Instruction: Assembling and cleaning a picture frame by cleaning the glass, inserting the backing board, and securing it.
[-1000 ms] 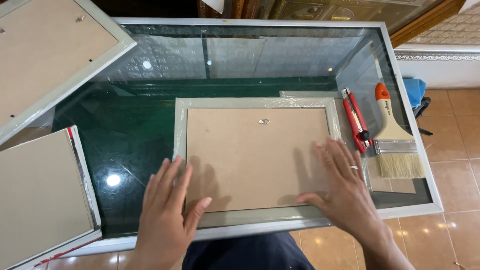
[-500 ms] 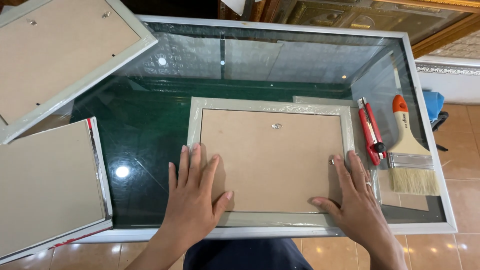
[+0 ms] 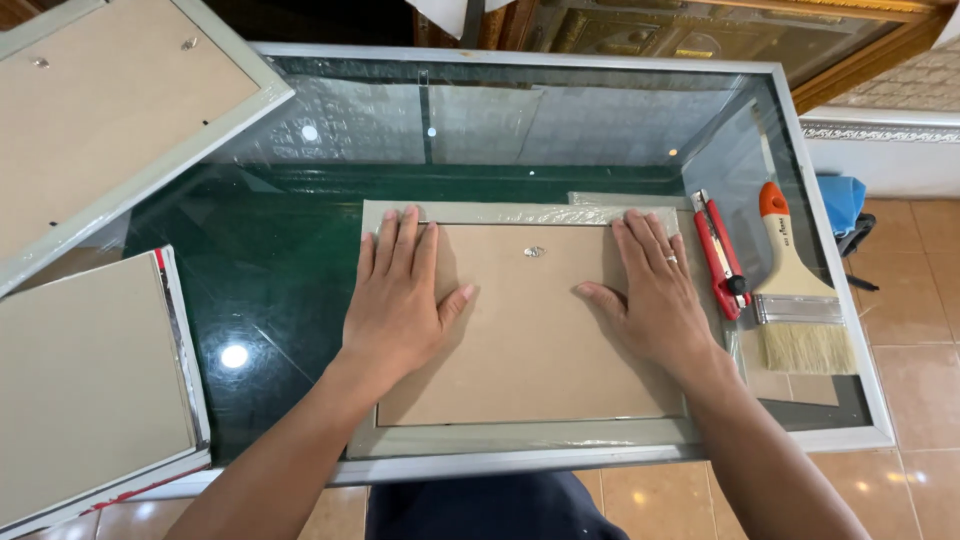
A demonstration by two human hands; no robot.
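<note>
A picture frame lies face down and flat on the glass desk, near its front edge. Its border is pale grey-green, and a plain brown backing board fills the middle. A small metal hanger sits near the board's top edge, centred. The frame lies square to the desk, long side across.

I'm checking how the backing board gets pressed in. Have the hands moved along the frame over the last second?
Yes. Both the left hand and right hand slid from the near edge of the picture frame up toward its far edge, nearer its metal hanger.
</note>
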